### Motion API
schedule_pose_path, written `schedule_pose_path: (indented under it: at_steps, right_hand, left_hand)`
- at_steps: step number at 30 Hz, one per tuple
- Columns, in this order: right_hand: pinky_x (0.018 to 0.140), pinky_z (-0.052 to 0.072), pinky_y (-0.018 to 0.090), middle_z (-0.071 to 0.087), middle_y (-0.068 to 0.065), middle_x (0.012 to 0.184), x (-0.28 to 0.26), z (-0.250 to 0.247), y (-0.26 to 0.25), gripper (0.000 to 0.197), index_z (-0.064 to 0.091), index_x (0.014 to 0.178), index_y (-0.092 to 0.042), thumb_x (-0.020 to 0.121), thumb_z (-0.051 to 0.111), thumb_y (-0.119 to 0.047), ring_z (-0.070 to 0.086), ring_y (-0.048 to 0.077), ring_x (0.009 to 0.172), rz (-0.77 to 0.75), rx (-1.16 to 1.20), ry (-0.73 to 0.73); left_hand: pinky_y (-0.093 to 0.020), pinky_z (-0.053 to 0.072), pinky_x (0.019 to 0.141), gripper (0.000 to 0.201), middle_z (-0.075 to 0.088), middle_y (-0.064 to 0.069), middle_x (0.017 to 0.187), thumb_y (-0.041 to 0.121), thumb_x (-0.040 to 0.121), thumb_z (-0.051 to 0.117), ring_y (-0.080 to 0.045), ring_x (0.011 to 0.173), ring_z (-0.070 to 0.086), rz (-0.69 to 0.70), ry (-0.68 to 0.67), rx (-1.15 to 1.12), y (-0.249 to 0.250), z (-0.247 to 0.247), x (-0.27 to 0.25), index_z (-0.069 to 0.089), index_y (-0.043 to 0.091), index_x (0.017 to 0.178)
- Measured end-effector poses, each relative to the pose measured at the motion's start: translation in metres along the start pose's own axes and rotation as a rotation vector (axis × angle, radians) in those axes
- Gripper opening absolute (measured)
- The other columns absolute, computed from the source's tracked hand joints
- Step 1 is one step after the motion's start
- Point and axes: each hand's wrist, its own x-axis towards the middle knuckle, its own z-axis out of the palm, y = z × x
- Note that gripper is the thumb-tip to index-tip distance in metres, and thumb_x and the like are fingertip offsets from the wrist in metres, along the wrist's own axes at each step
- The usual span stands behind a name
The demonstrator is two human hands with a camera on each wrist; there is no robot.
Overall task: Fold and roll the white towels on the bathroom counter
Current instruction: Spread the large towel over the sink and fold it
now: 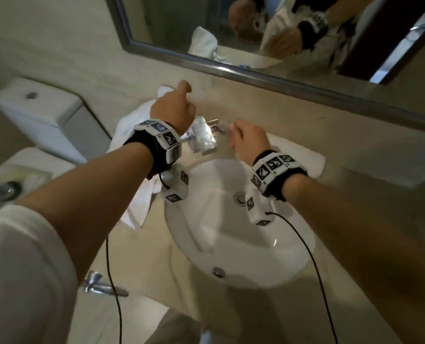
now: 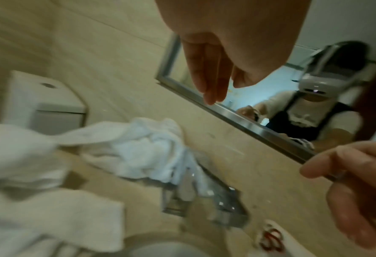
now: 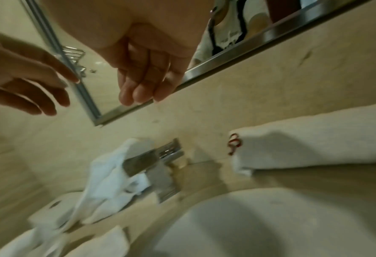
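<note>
The crumpled white terry towel [image 2: 142, 147], heaped on the beige tabletop [image 1: 355, 155] left of the chrome tap [image 1: 204, 137], looks soft, light and floppy, best pinched at a corner or hem, while the left hand [image 1: 173, 112] and right hand [image 1: 249, 142] hover with fingers [image 3: 136, 90] loosely curled and holding nothing.

Towels flanking the sink on the counter
The sink [image 1: 233, 234] is sitting in the counter [image 1: 355, 155] with the faucet [image 1: 204, 137] behind it; a crumpled towel [image 2: 142, 149] is lying to its left, a folded towel [image 3: 314, 147] to its right, the toilet [image 1: 40, 117] standing further left, and the mirror [image 1: 281, 33] is hanging above
</note>
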Motion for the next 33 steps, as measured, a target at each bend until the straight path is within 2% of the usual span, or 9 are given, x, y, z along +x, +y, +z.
schedule_pose_path:
  at_steps: [7, 10, 13, 15, 18, 20, 23, 27, 33]
  right_hand:
    - [0.076, 0.053, 0.035, 0.065, 0.012, 0.081, -0.011, 0.088, -0.074, 0.022, 0.062, 0.101, -0.008, 0.095, 0.047, -0.022, 0.061, 0.028, 0.077, -0.111, 0.104, -0.214]
    - [0.085, 0.049, 0.034, 0.059, 0.006, 0.095, -0.016, 0.127, -0.082, 0.023, 0.056, 0.114, -0.011, 0.092, 0.052, -0.019, 0.057, 0.022, 0.088, -0.137, 0.019, -0.393]
    - [0.102, 0.040, 0.039, 0.049, 0.007, 0.132, -0.015, 0.164, -0.080, 0.042, 0.045, 0.131, -0.016, 0.091, 0.055, -0.023, 0.047, 0.027, 0.119, -0.148, -0.154, -0.512]
    - [0.108, 0.033, 0.042, 0.038, 0.002, 0.144, -0.016, 0.188, -0.077, 0.057, 0.034, 0.140, -0.021, 0.089, 0.057, -0.029, 0.035, 0.029, 0.130, -0.160, -0.283, -0.541]
    - [0.105, 0.033, 0.044, 0.039, 0.004, 0.143, -0.024, 0.212, -0.076, 0.063, 0.027, 0.143, -0.024, 0.089, 0.056, -0.034, 0.033, 0.031, 0.130, -0.130, -0.427, -0.608]
    - [0.102, 0.032, 0.044, 0.045, 0.005, 0.136, -0.030, 0.221, -0.075, 0.053, 0.034, 0.137, -0.023, 0.090, 0.055, -0.032, 0.036, 0.031, 0.126, -0.125, -0.505, -0.606]
    - [0.098, 0.035, 0.039, 0.056, 0.009, 0.121, -0.036, 0.225, -0.076, 0.030, 0.047, 0.122, -0.020, 0.093, 0.045, -0.015, 0.044, 0.030, 0.119, -0.091, -0.511, -0.572]
    - [0.096, 0.045, 0.034, 0.061, 0.009, 0.121, -0.038, 0.203, -0.074, 0.028, 0.058, 0.116, -0.017, 0.091, 0.046, -0.013, 0.055, 0.030, 0.112, -0.015, -0.471, -0.551]
    - [0.088, 0.045, 0.031, 0.061, 0.011, 0.119, -0.058, 0.099, -0.046, 0.033, 0.059, 0.118, -0.016, 0.089, 0.051, -0.028, 0.057, 0.030, 0.107, 0.217, -0.414, -0.498]
  left_hand:
    - [-0.040, 0.046, 0.078, 0.036, 0.065, -0.016, 0.106, 0.018, 0.089, 0.043, -0.037, 0.096, 0.060, -0.323, -0.077, 0.079, -0.131, -0.024, -0.061, 0.042, 0.014, 0.125]
    - [-0.040, 0.044, 0.087, 0.038, 0.060, -0.017, 0.118, 0.026, 0.091, 0.048, -0.036, 0.108, 0.056, -0.405, -0.215, 0.099, -0.173, -0.015, -0.085, 0.044, 0.012, 0.126]
    - [-0.037, 0.042, 0.093, 0.048, 0.057, -0.015, 0.125, 0.034, 0.088, 0.057, -0.034, 0.114, 0.054, -0.427, -0.372, 0.045, -0.206, 0.000, -0.101, 0.044, 0.012, 0.129]
    - [-0.038, 0.039, 0.099, 0.062, 0.046, -0.016, 0.134, 0.031, 0.082, 0.066, -0.033, 0.120, 0.047, -0.377, -0.384, -0.003, -0.221, 0.010, -0.113, 0.039, 0.014, 0.135]
    - [-0.048, 0.040, 0.099, 0.087, 0.026, -0.011, 0.144, 0.033, 0.071, 0.076, -0.035, 0.128, 0.033, -0.320, -0.343, 0.069, -0.229, 0.019, -0.124, 0.025, 0.028, 0.142]
    - [-0.051, 0.042, 0.096, 0.097, 0.031, -0.012, 0.141, 0.034, 0.069, 0.077, -0.037, 0.125, 0.038, -0.326, -0.380, 0.115, -0.234, 0.020, -0.123, 0.015, 0.035, 0.145]
    - [-0.042, 0.045, 0.092, 0.106, 0.048, -0.019, 0.127, 0.029, 0.072, 0.074, -0.037, 0.114, 0.051, -0.260, -0.499, 0.085, -0.239, 0.017, -0.118, 0.000, 0.035, 0.147]
    - [-0.032, 0.038, 0.083, 0.089, 0.054, -0.018, 0.124, 0.023, 0.078, 0.068, -0.035, 0.112, 0.052, -0.166, -0.543, 0.083, -0.230, 0.011, -0.112, 0.011, 0.029, 0.146]
    - [-0.036, 0.030, 0.104, 0.083, 0.039, -0.012, 0.143, 0.028, 0.080, 0.070, -0.031, 0.129, 0.040, 0.031, -0.805, -0.075, -0.151, 0.013, -0.093, 0.018, 0.025, 0.145]
